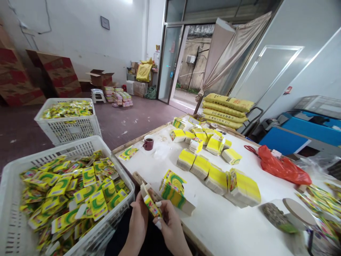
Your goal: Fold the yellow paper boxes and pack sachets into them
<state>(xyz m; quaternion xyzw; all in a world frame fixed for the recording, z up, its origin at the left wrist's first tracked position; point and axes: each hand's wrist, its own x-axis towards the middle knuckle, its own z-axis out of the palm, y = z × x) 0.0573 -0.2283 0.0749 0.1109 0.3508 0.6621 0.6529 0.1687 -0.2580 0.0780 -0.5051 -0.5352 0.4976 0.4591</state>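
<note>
Between my two hands is a small yellow and green cardboard box (151, 203), tilted, with a pale flap standing up at its upper end. My left hand (138, 218) is closed along its left side. At the lower right end, the fingers and thumb of my right hand (169, 221) pinch the box. A stack of flat printed cartons (174, 190) lies on the white table (213, 227) just beyond my hands. Left of me, a white plastic crate (119, 153) holds many filled-looking packets (97, 204) in the same yellow and green print.
More carton stacks (215, 177) run across the table. A dark red mug (148, 143) of dark liquid stands near its left edge. On the right lie a red plastic bag (282, 167) and a round lid (298, 213). Another filled crate (71, 129) and yellow sacks (226, 110) stand beyond.
</note>
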